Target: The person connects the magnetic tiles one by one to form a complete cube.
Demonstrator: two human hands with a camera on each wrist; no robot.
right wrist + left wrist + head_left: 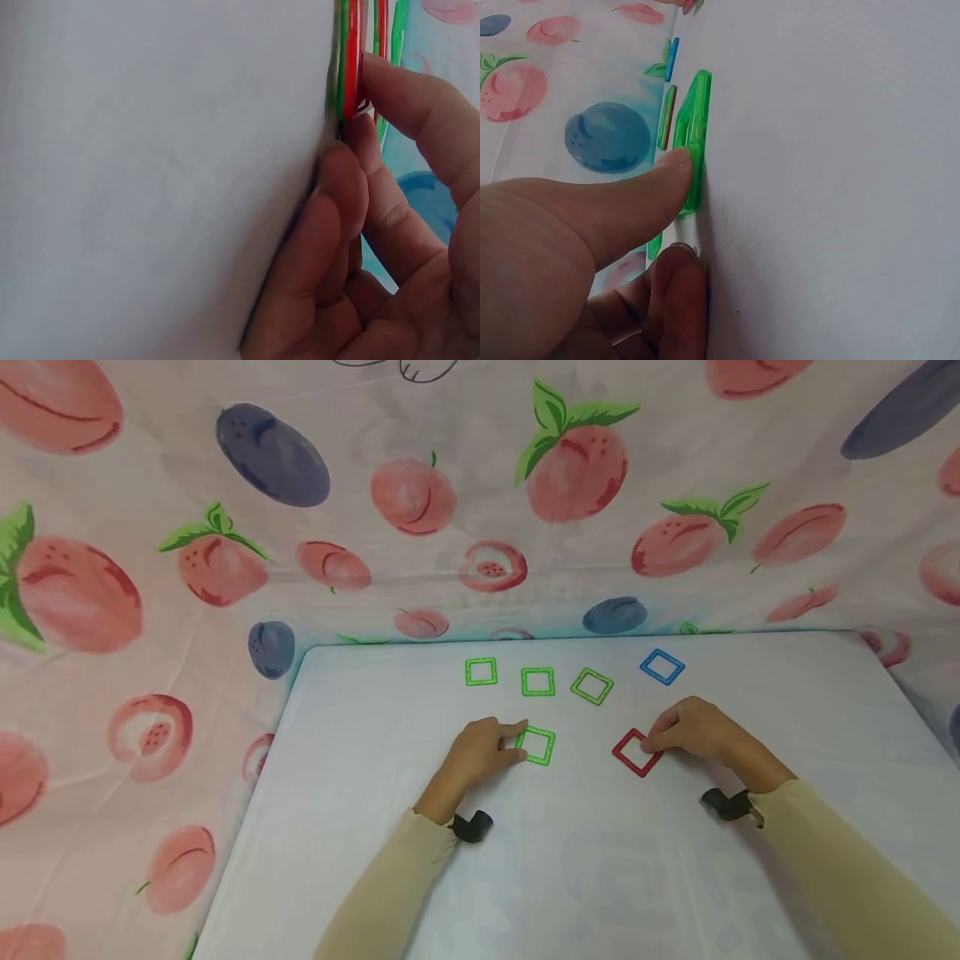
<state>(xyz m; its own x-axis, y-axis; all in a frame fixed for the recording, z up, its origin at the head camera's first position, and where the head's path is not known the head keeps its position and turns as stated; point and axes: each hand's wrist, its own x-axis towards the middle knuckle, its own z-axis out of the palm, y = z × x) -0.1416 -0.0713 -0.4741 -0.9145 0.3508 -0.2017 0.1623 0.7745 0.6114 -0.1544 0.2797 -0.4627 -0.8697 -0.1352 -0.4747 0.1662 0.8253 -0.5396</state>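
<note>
My left hand (477, 750) holds a green square frame (551, 748) by its left side, the thumb at the lower corner and the index finger at the upper one. In the left wrist view the thumb (649, 191) lies against the green square frame (699, 112). To the right, my right hand (693, 731) pinches a red square frame (626, 762) at its right corner. The right wrist view shows fingertips on the edge of the red square frame (354, 60). Both frames are low over the white table; the two stand apart.
Behind the hands lie more square frames: a green one (481, 683) at the left, another green one (537, 693), a turned green one (581, 695) and a blue one (651, 675). A fruit-print cloth (450, 427) rises behind the white table (600, 877).
</note>
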